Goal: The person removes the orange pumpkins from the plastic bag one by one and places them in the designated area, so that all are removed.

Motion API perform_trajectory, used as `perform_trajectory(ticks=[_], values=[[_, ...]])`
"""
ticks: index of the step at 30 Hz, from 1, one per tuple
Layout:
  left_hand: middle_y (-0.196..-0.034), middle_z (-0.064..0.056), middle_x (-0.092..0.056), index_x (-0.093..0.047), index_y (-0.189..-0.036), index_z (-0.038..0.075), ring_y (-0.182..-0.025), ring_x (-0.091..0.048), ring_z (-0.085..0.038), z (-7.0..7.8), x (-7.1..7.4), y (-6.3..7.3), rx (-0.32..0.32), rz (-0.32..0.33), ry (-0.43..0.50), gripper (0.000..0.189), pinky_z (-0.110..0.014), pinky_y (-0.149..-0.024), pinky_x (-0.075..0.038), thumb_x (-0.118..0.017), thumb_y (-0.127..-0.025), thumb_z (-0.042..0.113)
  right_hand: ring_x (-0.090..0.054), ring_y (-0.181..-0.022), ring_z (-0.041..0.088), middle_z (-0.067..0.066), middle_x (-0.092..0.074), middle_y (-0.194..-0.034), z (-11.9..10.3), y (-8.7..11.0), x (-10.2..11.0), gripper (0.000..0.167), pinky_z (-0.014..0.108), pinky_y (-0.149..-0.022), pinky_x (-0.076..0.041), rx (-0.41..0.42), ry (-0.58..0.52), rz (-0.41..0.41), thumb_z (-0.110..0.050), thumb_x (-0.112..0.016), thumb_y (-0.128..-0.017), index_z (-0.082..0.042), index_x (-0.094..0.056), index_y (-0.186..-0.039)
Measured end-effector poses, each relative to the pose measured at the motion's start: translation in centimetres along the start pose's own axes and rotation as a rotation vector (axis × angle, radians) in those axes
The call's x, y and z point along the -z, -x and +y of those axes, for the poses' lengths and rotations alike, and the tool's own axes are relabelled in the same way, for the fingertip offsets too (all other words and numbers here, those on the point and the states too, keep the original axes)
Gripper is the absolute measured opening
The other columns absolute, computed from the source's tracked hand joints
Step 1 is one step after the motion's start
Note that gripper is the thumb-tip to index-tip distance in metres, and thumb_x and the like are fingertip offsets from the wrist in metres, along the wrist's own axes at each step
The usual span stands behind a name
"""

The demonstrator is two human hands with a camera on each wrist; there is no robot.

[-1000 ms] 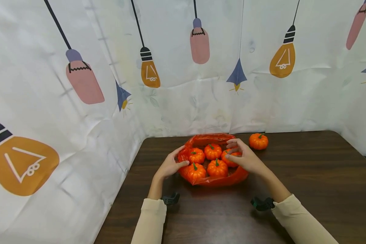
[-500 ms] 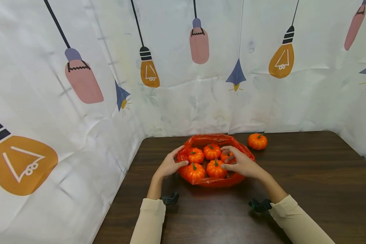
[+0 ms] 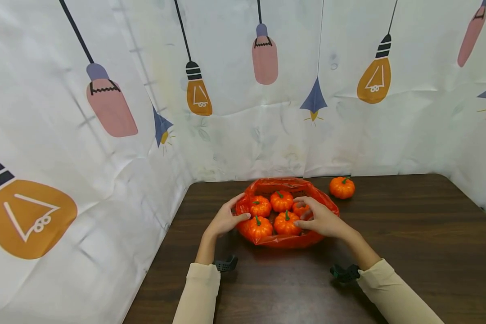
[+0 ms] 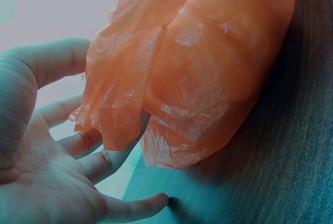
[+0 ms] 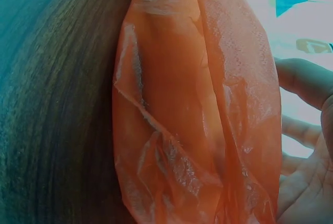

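An orange-red plastic bag (image 3: 291, 241) stands wide-mouthed on the table with several small pumpkins (image 3: 282, 201) inside. At its left side my left hand (image 3: 222, 220) touches the rim, the thumb spread well apart from the fingers; in the left wrist view, the bag (image 4: 197, 78) covers some fingertips. My right hand (image 3: 324, 219) reaches over the right rim, its fingers curled round a pumpkin (image 3: 299, 208) that they partly hide. From the right wrist view, the bag (image 5: 166, 104) hides the fingertips of that hand (image 5: 307, 172).
One more pumpkin (image 3: 342, 187) lies outside the bag, behind it to the right. The dark wooden table (image 3: 409, 234) runs back to white sheeting (image 3: 243, 144) printed with hanging lamps, which also encloses the left and right sides.
My right hand has moved left and down onto the right-hand pumpkin, and its fingers have closed in. The bag's right rim now spreads further out. My left hand stays in place.
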State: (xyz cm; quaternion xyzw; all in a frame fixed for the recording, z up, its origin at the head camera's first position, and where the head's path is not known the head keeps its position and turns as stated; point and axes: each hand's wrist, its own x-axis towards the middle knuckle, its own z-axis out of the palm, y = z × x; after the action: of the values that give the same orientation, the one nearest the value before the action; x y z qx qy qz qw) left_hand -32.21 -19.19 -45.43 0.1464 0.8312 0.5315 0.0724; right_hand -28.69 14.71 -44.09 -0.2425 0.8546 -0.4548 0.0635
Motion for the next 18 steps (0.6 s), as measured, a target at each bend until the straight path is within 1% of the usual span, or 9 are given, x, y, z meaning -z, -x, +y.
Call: perform_trajectory(ticks=[2,7,10,12,18], values=[[-0.162,-0.013,-0.040,-0.040,-0.158,0.019,-0.142,-0.048,-0.036,0.05,0.00,0.02,0.004,0.001,0.003,0.075,-0.053,-0.114,-0.044,-0.075,-0.092,0.017,-0.068,-0.098,0.022,0.029,-0.052,-0.143,0.17,-0.02,-0.04,0.071,0.032,-0.079,-0.060,0.007,-0.006,-0.008,-0.024,-0.077,-0.093,0.000,-0.041,-0.149],[-0.162,-0.012,-0.040,-0.041,-0.158,0.019,-0.143,-0.047,-0.035,0.11,-0.05,0.09,0.003,0.004,0.015,0.075,-0.053,-0.114,-0.044,-0.075,-0.092,0.017,-0.067,-0.092,0.018,0.028,-0.051,-0.146,0.44,-0.03,-0.32,0.074,0.028,-0.075,-0.059,-0.014,-0.009,-0.028,-0.024,-0.077,-0.092,-0.001,-0.039,-0.151],[-0.162,-0.012,-0.040,-0.040,-0.158,0.018,-0.143,-0.048,-0.035,0.08,-0.07,0.12,0.002,0.005,0.013,0.075,-0.053,-0.114,-0.044,-0.075,-0.092,0.017,-0.067,-0.092,0.017,0.026,-0.051,-0.148,0.56,0.02,-0.45,0.076,0.027,-0.075,-0.058,-0.025,0.003,-0.040,-0.025,-0.077,-0.092,-0.003,-0.038,-0.153],[-0.163,-0.012,-0.040,-0.041,-0.158,0.019,-0.143,-0.047,-0.035,0.08,-0.08,0.12,0.006,0.006,0.010,0.075,-0.053,-0.115,-0.044,-0.075,-0.092,0.017,-0.068,-0.092,0.018,0.026,-0.050,-0.149,0.67,0.03,-0.51,0.077,0.028,-0.076,-0.058,-0.017,0.013,-0.050,-0.026,-0.077,-0.092,-0.002,-0.037,-0.154],[-0.163,-0.011,-0.039,-0.041,-0.158,0.022,-0.145,-0.045,-0.034,0.14,-0.07,0.17,0.017,0.009,0.008,0.075,-0.054,-0.116,-0.042,-0.076,-0.092,0.018,-0.067,-0.096,0.020,0.026,-0.053,-0.145,0.79,-0.07,-0.66,0.077,0.032,-0.080,-0.057,-0.001,0.060,-0.066,-0.026,-0.077,-0.092,-0.001,-0.038,-0.154]])
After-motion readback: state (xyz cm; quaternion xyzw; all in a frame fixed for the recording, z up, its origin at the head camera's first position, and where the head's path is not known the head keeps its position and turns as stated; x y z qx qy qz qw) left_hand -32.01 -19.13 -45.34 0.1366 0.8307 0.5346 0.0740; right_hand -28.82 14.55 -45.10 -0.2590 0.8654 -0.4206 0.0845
